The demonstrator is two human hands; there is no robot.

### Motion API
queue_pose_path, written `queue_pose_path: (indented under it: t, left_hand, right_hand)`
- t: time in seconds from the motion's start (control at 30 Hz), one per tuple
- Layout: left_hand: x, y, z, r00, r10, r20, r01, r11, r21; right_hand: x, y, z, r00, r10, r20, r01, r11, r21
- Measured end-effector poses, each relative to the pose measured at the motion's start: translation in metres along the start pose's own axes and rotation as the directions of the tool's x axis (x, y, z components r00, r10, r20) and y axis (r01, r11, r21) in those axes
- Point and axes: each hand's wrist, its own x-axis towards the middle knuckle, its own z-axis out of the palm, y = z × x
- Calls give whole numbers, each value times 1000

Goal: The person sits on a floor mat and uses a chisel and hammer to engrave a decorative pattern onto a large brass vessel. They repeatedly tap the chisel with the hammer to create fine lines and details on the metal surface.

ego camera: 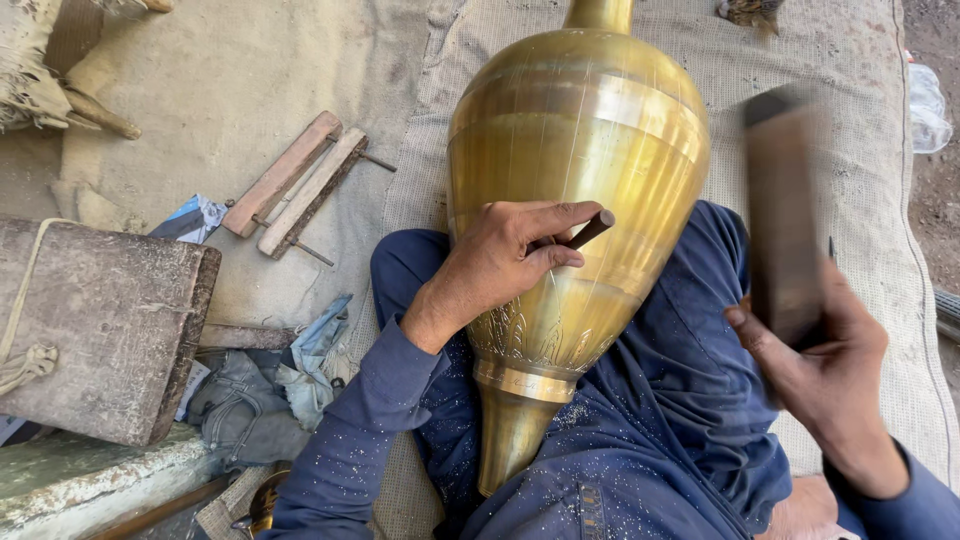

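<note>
1. Across my lap lies the brass vase (575, 150), neck toward 12 o'clock
2. My left hand (500, 265) pinches a chisel (590, 230) against it
3. At 3 o'clock, my right hand (825, 370) grips a blurred wooden mallet (785, 210)

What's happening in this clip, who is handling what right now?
A person seated on burlap cloth has a large polished brass vase lying across their blue-trousered lap. The left hand pinches a thin dark metal chisel against the vase's belly, above a band of engraved pattern. The right hand holds a dark wooden mallet block, raised and motion-blurred. Two wooden strips lie on the cloth nearby.
</note>
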Motion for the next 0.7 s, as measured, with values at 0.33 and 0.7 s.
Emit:
queue_pose_path:
  t: [0.33,0.7]
  left_hand:
    - [-1,0,0,998,-70,11,70,998,-2]
    - [-6,0,-2,997,-82,2,82,997,-6]
  right_hand:
    - [11,-5,-3,997,-11,79,19,995,-98]
    - [13,-16,-6,995,56,80,-54,998,-30]
